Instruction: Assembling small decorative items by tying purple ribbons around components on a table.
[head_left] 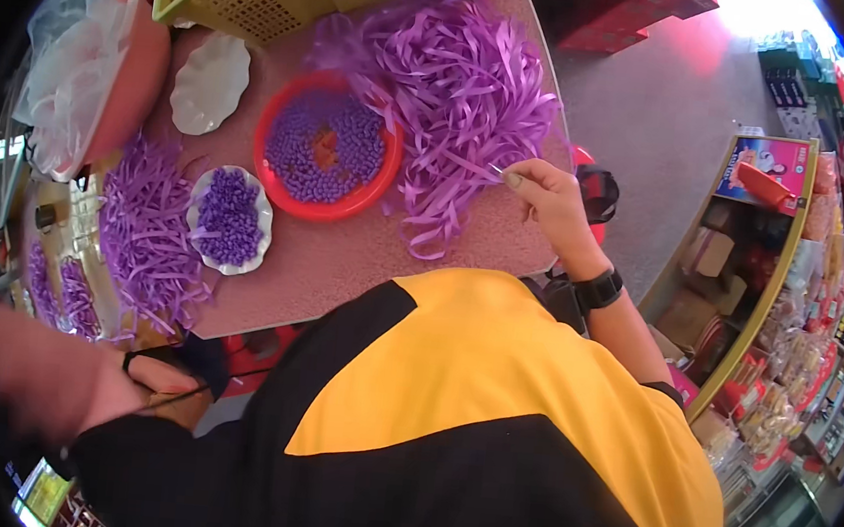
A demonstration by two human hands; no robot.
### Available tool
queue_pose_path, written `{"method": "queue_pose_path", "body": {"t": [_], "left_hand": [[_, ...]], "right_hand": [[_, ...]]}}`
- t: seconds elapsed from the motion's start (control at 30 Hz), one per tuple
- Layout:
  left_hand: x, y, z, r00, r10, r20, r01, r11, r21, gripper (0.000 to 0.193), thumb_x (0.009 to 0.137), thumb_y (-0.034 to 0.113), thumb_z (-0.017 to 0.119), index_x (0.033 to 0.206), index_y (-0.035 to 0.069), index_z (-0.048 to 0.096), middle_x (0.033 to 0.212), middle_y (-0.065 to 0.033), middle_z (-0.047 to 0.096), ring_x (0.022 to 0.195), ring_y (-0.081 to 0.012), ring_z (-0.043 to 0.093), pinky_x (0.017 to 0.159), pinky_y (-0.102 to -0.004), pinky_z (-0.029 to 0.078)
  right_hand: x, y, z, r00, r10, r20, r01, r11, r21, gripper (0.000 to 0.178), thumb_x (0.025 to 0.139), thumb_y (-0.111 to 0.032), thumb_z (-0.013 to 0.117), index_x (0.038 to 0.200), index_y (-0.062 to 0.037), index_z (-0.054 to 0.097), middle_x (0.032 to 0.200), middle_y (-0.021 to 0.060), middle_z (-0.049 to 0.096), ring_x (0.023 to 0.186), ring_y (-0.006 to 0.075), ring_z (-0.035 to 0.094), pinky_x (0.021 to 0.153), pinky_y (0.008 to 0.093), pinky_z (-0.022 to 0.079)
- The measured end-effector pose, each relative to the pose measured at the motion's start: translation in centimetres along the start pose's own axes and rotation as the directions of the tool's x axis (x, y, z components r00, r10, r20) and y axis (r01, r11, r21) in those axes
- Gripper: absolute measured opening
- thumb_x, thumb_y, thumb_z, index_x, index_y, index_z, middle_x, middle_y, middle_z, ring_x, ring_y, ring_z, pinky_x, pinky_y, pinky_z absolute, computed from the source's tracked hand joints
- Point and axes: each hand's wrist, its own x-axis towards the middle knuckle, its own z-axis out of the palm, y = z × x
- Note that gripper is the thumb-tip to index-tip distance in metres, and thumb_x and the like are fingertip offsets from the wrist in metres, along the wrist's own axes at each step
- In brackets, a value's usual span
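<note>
My right hand (538,195), with a dark watch on the wrist, is closed in a pinch at the table's right side. Between its fingertips a thin, pale, needle-like thing (496,170) sticks out to the left, beside a large heap of purple ribbon loops (458,86). On the left, my left hand (41,371) is a blurred shape beyond the black sleeve; its fingers cannot be made out. A red basin (385,182) of small purple beads stands mid-table. Left of it, a white scalloped dish (261,249) holds more purple beads.
A second pile of purple ribbon (148,240) hangs over the table's left edge. An empty white dish (210,84), a yellow perforated basket (264,4) and a pink tub (136,88) with clear plastic stand behind. Stocked shelves (757,283) rise at right. Another person's forearm (161,376) shows lower left.
</note>
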Motion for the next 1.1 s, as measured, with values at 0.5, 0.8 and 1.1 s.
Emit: {"method": "queue_pose_path", "body": {"t": [0.5, 0.8, 1.1], "left_hand": [[-8.5, 12.2, 23.6, 0.944, 0.235, 0.229, -0.040, 0.776, -0.630, 0.027, 0.070, 0.000, 0.067, 0.093, 0.013, 0.073, 0.081, -0.0060, 0.051, 0.084, -0.0254, 0.054, 0.071, -0.0369, 0.046], [-6.3, 13.3, 16.0, 0.937, -0.039, 0.348, 0.348, 0.223, -0.911, 0.015, 0.074, -0.001, 0.076, 0.089, 0.002, 0.073, 0.104, -0.0077, 0.069, 0.100, -0.0224, 0.060, 0.086, -0.0321, 0.048], [-7.4, 11.2, 11.6, 0.790, -0.040, 0.612, 0.500, -0.534, -0.681, 0.016, 0.081, 0.006, 0.075, 0.095, -0.002, 0.073, 0.096, -0.0088, 0.069, 0.081, -0.0177, 0.063, 0.075, -0.0281, 0.050]], "right_hand": [[2.3, 0.9, -1.7, 0.996, 0.089, -0.015, -0.088, 0.993, 0.074, 0.016, 0.094, -0.015, 0.065, 0.104, -0.0034, 0.070, 0.069, -0.0047, 0.057, 0.058, 0.0032, 0.051, 0.052, 0.0196, 0.039], [3.3, -2.9, 0.3, 0.998, -0.059, 0.017, 0.058, 0.997, 0.043, 0.015, 0.095, -0.012, 0.064, 0.105, -0.0044, 0.071, 0.076, -0.0057, 0.059, 0.063, 0.0017, 0.049, 0.057, 0.0187, 0.036], [3.1, -5.3, 2.6, 0.980, -0.180, 0.088, 0.177, 0.983, 0.049, 0.015, 0.095, -0.005, 0.061, 0.108, -0.0020, 0.069, 0.078, -0.0043, 0.060, 0.069, 0.0036, 0.052, 0.061, 0.0197, 0.038]]}}
